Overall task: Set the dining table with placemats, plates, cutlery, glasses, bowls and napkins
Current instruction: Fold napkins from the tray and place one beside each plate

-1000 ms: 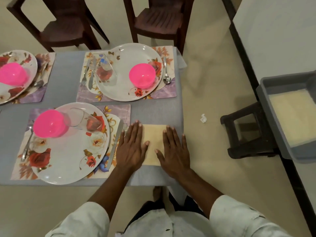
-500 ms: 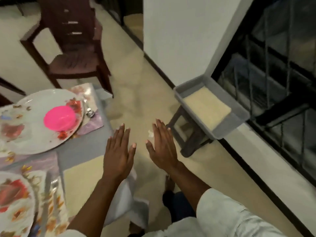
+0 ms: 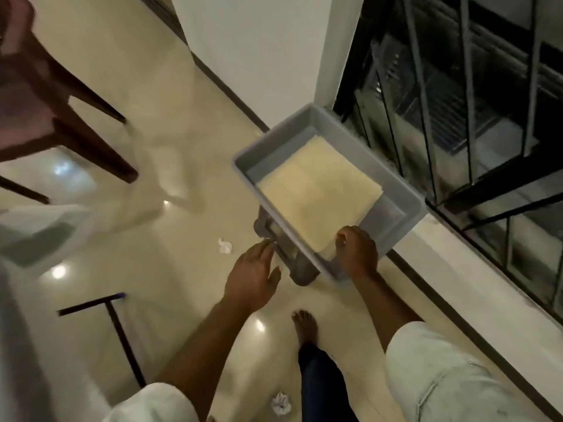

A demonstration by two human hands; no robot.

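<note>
No writing or label is showing clearly on anything here; the frame is blurring with motion. You are standing on a pale glossy floor (image 3: pixel 170 123), which is throwing back bright spots of light. To your right a dark barred window grille (image 3: pixel 463 95) is running along a white ledge (image 3: pixel 475 287), with a white wall (image 3: pixel 262 47) beyond it. At upper left a dark brown chair (image 3: pixel 45 95) is standing with its legs on the floor, and below it a pale blurred cloth (image 3: pixel 36 229) is hanging in at the left edge; you cannot tell what it belongs to.

A grey tray (image 3: pixel 274 141) is sitting tilted in view atop a dark stool (image 3: pixel 300 271), close beside the ledge. Inside the tray a stack of cream napkins (image 3: pixel 320 190) is lying flat, filling most of the bottom.

Your right hand (image 3: pixel 356 254) is reaching over the near rim of the tray, its fingers curling down at the near corner of the napkins; the grip looks to be closing there, but you cannot tell whether it is actually pinching a napkin. Your left hand (image 3: pixel 251 278) is hovering beside the stool, released, fingers loosely spread and holding nothing.

Your bare foot (image 3: pixel 306 327) is planted just below the stool. A thin black T-shaped bar (image 3: pixel 115 327) is lying on the floor at left. Two small crumpled white paper scraps are lying on the floor: one (image 3: pixel 224 246) near your left hand, another (image 3: pixel 281 402) by your leg.
</note>
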